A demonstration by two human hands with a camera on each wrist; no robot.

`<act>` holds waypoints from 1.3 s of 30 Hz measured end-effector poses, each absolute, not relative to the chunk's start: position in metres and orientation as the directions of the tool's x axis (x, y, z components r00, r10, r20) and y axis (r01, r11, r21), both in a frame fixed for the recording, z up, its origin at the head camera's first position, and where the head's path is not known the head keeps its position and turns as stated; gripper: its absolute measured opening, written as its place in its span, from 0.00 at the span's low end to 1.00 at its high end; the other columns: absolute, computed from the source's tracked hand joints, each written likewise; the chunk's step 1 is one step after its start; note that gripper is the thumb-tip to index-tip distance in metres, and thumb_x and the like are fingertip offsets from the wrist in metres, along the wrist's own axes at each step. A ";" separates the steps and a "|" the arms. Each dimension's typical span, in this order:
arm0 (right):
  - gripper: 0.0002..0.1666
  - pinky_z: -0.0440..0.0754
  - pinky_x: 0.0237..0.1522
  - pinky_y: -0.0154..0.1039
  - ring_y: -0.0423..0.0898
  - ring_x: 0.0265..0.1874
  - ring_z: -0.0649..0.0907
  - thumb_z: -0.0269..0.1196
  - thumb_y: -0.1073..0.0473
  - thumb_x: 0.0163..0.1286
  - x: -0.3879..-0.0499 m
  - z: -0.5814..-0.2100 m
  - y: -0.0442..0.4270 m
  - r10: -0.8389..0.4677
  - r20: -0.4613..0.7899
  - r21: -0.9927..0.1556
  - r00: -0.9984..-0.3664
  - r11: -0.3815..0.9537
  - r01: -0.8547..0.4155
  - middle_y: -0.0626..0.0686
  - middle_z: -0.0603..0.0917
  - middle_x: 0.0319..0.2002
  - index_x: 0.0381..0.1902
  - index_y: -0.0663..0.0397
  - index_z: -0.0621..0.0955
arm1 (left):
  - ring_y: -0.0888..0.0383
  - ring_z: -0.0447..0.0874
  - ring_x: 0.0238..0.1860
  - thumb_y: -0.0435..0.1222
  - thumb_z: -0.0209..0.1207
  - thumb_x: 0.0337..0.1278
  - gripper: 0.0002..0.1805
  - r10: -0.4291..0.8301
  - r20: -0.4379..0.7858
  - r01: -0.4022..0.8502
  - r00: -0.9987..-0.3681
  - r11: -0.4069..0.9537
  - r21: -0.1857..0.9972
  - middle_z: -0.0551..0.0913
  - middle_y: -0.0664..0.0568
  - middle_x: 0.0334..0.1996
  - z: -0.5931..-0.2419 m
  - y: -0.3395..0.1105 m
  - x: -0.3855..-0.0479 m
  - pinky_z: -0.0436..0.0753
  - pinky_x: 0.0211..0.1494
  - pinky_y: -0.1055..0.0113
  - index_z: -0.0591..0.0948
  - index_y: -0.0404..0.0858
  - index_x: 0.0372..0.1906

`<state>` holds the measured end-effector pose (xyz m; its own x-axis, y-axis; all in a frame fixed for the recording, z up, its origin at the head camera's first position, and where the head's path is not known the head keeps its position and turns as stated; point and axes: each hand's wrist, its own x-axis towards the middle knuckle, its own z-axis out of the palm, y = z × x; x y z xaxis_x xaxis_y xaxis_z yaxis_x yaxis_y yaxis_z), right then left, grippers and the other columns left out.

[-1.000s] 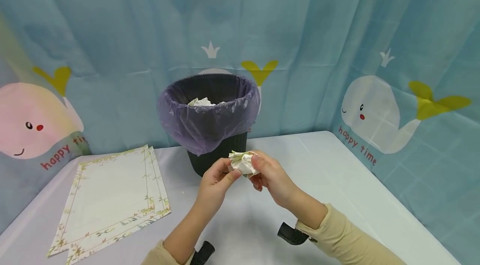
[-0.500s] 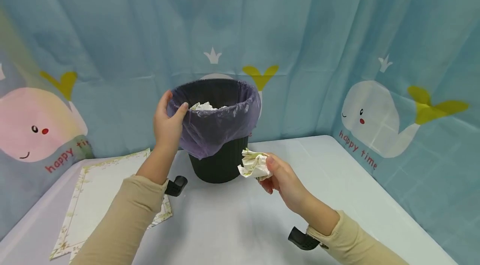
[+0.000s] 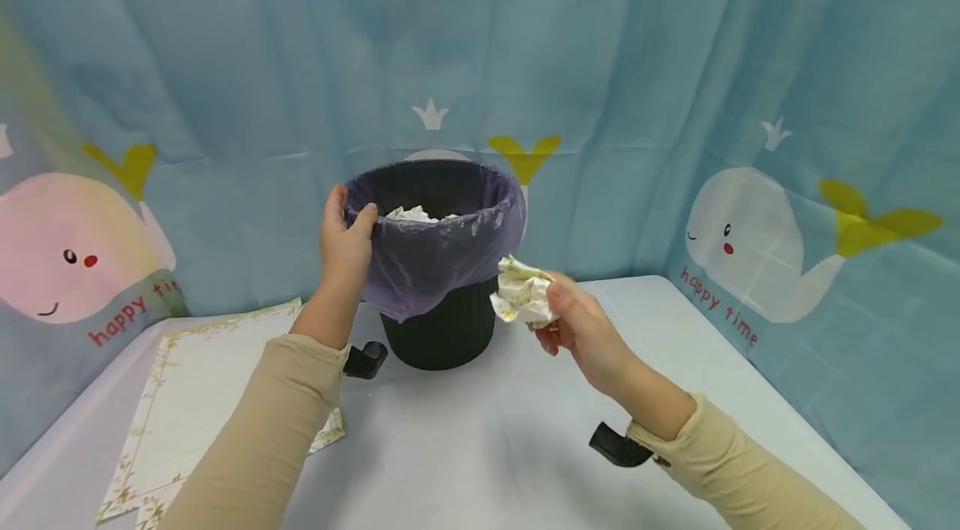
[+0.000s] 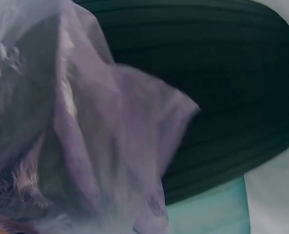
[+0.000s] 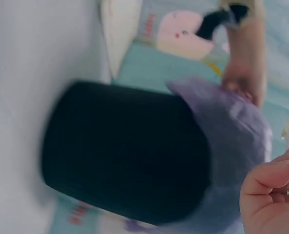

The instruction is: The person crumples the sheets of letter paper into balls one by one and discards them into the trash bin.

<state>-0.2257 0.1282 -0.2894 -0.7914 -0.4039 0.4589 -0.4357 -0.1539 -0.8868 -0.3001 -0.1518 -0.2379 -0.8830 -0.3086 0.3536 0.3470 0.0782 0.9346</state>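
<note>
The left hand (image 3: 347,242) grips the liner-covered rim at the left side of the bin, its thumb toward the near side and its fingers toward the far left. The right hand (image 3: 585,326) pinches a crumpled paper ball (image 3: 523,297) between thumb and fingers, holding it up above the table, to the right of the bin and on its near side. The ball is white with green and yellowish print, its folds uneven and its edges sticking out.

The black bin (image 3: 442,338) stands upright on the table, its side ribbed. A purple liner (image 3: 442,263) lines it, folded over the rim and hanging loosely down the outside, lowest on the near side. Inside, below the rim, lies more crumpled white paper (image 3: 411,214); how many pieces there are cannot be told.

Both arms wear beige sleeves (image 3: 742,463), and a black device (image 3: 621,445) sits at each wrist. To the left, partly behind the left forearm, flat sheets (image 3: 202,388) with a leafy printed border lie overlapping on the white table (image 3: 450,447).

Along the far side and the right hangs a blue curtain (image 3: 420,30) printed with whales, small white crowns and the words "happy time".
</note>
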 end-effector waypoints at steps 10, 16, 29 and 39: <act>0.32 0.68 0.22 0.31 0.42 0.22 0.70 0.54 0.54 0.75 -0.302 -0.172 0.090 -0.115 0.416 -0.909 -0.902 -0.011 -0.417 0.52 0.74 0.46 0.74 0.41 0.61 | 0.60 0.39 0.76 0.38 0.44 0.75 0.34 -0.304 0.342 0.342 -0.889 0.054 0.938 0.45 0.54 0.77 -0.244 -0.147 -0.304 0.47 0.73 0.69 0.44 0.41 0.78; 0.50 0.73 0.54 0.49 0.54 0.59 0.72 0.60 0.53 0.71 -0.329 -0.145 0.075 -0.196 0.211 -0.933 -0.958 0.252 -0.257 0.49 0.52 0.76 0.77 0.27 0.42 | 0.60 0.39 0.76 0.38 0.45 0.75 0.34 -0.292 0.341 0.344 -0.893 0.044 0.938 0.46 0.54 0.77 -0.247 -0.137 -0.307 0.49 0.73 0.68 0.45 0.41 0.78; 0.31 0.77 0.46 0.39 0.42 0.45 0.79 0.57 0.67 0.71 -0.292 -0.187 0.101 -0.138 0.473 -0.863 -0.870 0.125 -0.489 0.54 0.66 0.69 0.70 0.60 0.65 | 0.59 0.42 0.75 0.39 0.46 0.74 0.33 -0.296 0.362 0.359 -0.884 0.069 0.931 0.49 0.52 0.76 -0.243 -0.135 -0.309 0.51 0.73 0.68 0.48 0.40 0.77; 0.19 0.79 0.42 0.36 0.37 0.39 0.82 0.55 0.69 0.71 -0.259 -0.257 0.122 -0.159 0.414 -0.899 -0.896 0.082 -0.430 0.62 0.75 0.57 0.57 0.73 0.71 | 0.52 0.42 0.76 0.52 0.47 0.73 0.39 -0.183 0.435 0.362 -0.882 0.328 0.873 0.46 0.48 0.77 -0.246 -0.163 -0.304 0.49 0.75 0.57 0.48 0.39 0.77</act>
